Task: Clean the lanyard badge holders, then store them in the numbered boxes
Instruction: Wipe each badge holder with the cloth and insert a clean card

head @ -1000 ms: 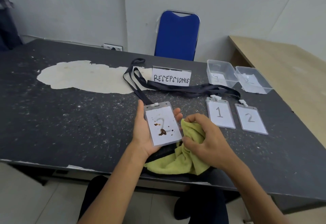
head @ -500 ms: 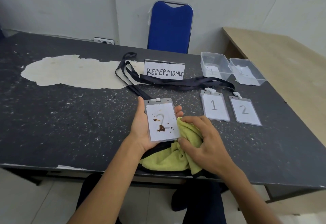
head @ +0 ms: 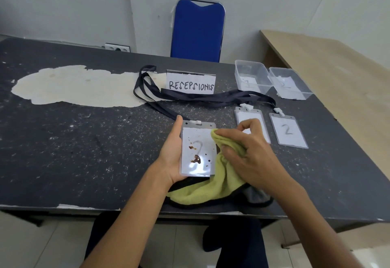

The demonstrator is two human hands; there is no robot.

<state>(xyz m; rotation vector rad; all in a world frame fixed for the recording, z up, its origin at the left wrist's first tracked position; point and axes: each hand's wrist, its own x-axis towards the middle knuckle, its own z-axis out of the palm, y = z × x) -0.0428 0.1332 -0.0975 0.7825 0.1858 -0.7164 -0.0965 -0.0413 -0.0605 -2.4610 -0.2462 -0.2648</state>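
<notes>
My left hand (head: 172, 155) holds a clear badge holder (head: 197, 151) face up; its card shows a faint 2 and brown stains. My right hand (head: 247, 153) grips a yellow-green cloth (head: 223, 181) and presses its corner onto the holder's upper right edge. The rest of the cloth trails down onto the table. Two more badge holders lie to the right: one (head: 242, 115) partly hidden behind my right hand, the other (head: 288, 131) marked 2. Dark lanyards (head: 211, 98) run from them across the table. Two clear boxes, box 1 (head: 252, 75) and box 2 (head: 290, 83), stand at the far right.
A standing sign reading RESEPSIONIS (head: 191, 83) sits behind the lanyards. The dark table (head: 73, 141) has a large peeled pale patch (head: 73, 87) at the left. A blue chair (head: 197, 31) stands behind it, and a wooden table (head: 337, 73) adjoins at the right.
My right hand has lifted the cloth from below the held badge holder up to its top right corner. The left hand keeps the holder in about the same place.
</notes>
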